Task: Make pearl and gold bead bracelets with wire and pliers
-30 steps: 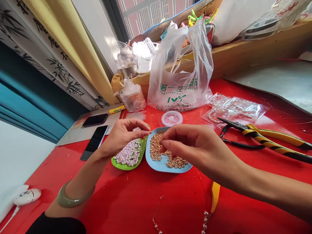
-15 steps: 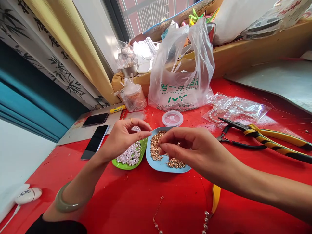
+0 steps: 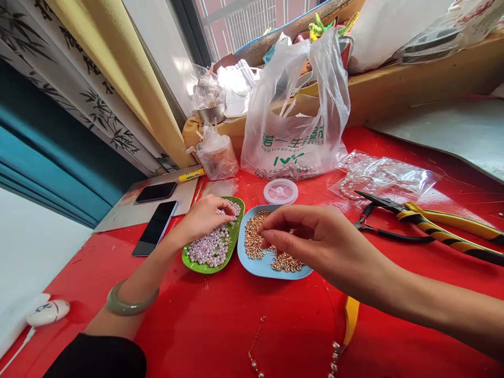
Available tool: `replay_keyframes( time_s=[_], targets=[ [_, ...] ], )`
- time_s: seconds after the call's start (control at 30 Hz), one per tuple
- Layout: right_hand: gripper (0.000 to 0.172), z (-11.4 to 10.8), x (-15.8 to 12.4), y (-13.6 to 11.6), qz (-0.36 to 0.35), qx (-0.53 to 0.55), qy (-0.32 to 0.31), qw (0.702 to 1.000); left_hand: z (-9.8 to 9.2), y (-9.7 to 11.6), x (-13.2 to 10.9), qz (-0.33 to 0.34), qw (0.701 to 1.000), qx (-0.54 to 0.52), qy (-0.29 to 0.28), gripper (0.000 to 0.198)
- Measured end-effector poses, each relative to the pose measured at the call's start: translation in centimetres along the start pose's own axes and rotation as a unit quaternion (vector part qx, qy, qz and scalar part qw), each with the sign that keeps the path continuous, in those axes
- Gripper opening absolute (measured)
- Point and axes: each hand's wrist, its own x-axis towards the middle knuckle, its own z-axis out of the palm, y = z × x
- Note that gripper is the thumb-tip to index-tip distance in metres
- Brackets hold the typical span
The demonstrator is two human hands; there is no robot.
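Note:
My left hand (image 3: 208, 218), wearing a ring, is over the green tray (image 3: 207, 269), its fingertips pinched together among pearly lilac beads (image 3: 210, 248). Whether a bead is between them is too small to tell. Above the blue tray (image 3: 252, 269) with its small gold beads (image 3: 254, 236), my right hand (image 3: 303, 233) is closed in a pinch. A fine beading thread (image 3: 334, 310) runs up from the strung beads (image 3: 334, 357) towards this hand and seems held there; its end is hard to see. A thin chain (image 3: 255, 336) with beads lies at the front.
Pliers (image 3: 417, 220) lie on the right, and a yellow-handled tool (image 3: 350, 320) nearer me. Behind the trays are a round clear case (image 3: 281, 192), a plastic bag (image 3: 293, 131) and packeted bead strings (image 3: 386, 176). Two phones (image 3: 155, 228) rest at left.
My left hand has moved from beside the right fingertips down and left into the pearly beads. My right hand keeps its pinch almost in place. The view has shifted slightly.

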Motion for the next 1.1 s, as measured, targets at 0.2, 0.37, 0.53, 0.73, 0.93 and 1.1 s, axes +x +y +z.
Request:
replay_keyframes(
  time_s=[0.2, 0.37, 0.53, 0.73, 0.93, 1.1],
  targets=[
    [0.014, -0.1, 0.0, -0.1, 0.003, -0.005, -0.005, 1.0, 0.8, -0.1, 0.1, 0.028, 0.999, -0.035, -0.018, 0.014],
    [0.013, -0.1, 0.0, -0.2, 0.009, -0.004, -0.004, 1.0, 0.8, -0.2, 0.1, 0.025, 0.998, -0.058, -0.016, 0.013],
    [0.013, 0.0, -0.1, -0.2, 0.005, 0.0, -0.006, 1.0, 0.7, -0.2, 0.1, 0.014, 0.996, -0.09, 0.009, 0.007],
    [0.013, 0.0, 0.0, -0.2, 0.004, -0.01, -0.008, 1.0, -0.4, 1.7, -0.6, -0.002, 0.978, -0.201, 0.06, 0.017],
    [0.015, 0.1, -0.1, -0.3, -0.012, -0.013, -0.006, 1.0, -1.2, 5.3, -2.6, 0.003, 0.839, -0.54, 0.062, 0.012],
    [0.017, 0.1, -0.3, -0.8, -0.009, -0.024, 0.0, 1.0, -1.1, 7.0, -3.5, 0.02, 0.801, -0.598, 0.029, 0.013]
  ],
)
